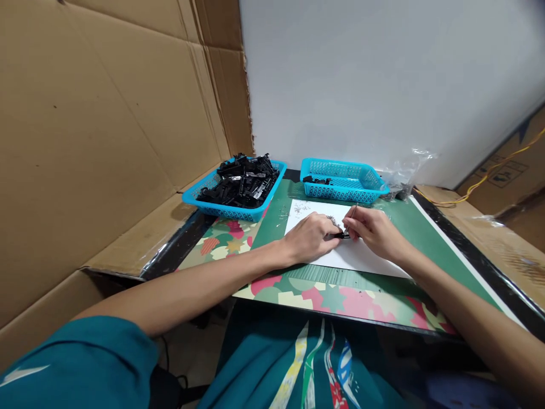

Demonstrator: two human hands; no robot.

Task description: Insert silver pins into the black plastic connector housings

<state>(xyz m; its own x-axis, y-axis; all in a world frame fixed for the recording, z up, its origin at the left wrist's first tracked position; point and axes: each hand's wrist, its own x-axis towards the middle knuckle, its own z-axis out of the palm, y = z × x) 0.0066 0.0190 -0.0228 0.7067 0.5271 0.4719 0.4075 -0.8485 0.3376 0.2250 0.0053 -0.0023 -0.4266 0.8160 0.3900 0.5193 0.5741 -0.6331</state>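
My left hand [313, 237] is closed on a small black plastic part [343, 235], pressing it over the white sheet [361, 257]. Pinched in my right hand [369, 227] is a thin metal tool that looks like tweezers [350, 219], its tip down at the black part. Behind my fingers lies a little heap of tiny metal pieces [332, 220]. More tiny pieces [301, 208] are scattered at the sheet's far left corner. Their exact kind is too small to make out.
A blue basket [251, 214] heaped with black plastic parts [244, 179] stands at the back left. Another blue basket [347, 193] with a few black parts sits behind the sheet. Beside it is a clear plastic bag [402, 180]. Cardboard [128, 85] walls the left side.
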